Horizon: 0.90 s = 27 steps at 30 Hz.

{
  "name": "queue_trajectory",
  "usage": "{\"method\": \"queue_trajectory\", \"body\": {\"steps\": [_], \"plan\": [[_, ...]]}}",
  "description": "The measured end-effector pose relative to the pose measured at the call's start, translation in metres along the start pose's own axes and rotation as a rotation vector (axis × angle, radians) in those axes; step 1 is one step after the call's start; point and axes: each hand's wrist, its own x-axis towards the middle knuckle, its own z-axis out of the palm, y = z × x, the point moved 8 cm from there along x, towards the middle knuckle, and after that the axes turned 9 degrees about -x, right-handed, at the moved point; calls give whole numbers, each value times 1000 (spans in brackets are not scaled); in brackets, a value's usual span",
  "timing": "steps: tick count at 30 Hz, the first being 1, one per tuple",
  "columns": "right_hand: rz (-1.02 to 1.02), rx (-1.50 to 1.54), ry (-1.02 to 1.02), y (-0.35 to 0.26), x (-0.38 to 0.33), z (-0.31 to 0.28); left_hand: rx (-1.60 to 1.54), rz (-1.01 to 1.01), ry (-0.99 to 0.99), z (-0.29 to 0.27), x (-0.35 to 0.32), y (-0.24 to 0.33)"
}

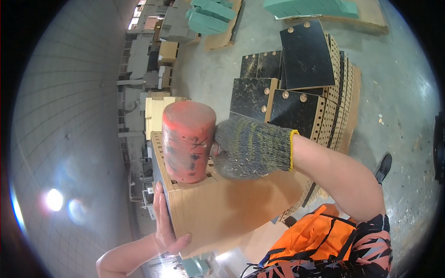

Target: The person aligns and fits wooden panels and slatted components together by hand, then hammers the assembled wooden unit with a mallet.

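My right hand (pixel 255 147), in a grey-green knitted glove with a yellow cuff, is closed round the handle of a red mallet (pixel 187 143). Its thick, scuffed cylindrical head is over the top edge of a wood-grain board piece (pixel 232 208), by the corner; I cannot tell whether it touches. Square holes run along that edge. Bare and stretched out, my left hand (pixel 169 231) lies against the piece's dark left side, fingers pointing up and thumb over the corner onto the wood-grain face. The glove hides most of the mallet's handle.
Beyond my right hand, black-faced boards (pixel 308 55) with holed edges and round copper-coloured spots are piled on a pallet. Green blocks (pixel 211 16) sit on a wooden base farther off. Pale yellow pieces (pixel 155 111) are stacked behind the mallet. Debris dots the grey floor (pixel 394 92).
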Motion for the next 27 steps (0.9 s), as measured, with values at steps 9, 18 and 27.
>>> {"method": "queue_trajectory", "body": {"steps": [9, 18, 27], "plan": [[62, 65, -15, 6, -21, -16, -54, -14, 16, 1, -1, -8], [417, 340, 359, -47, -107, 76, -162, -59, 33, 5, 4, -11], [509, 372, 311, -54, -117, 112, -432, -74, 148, 11, 1, -11]]}}
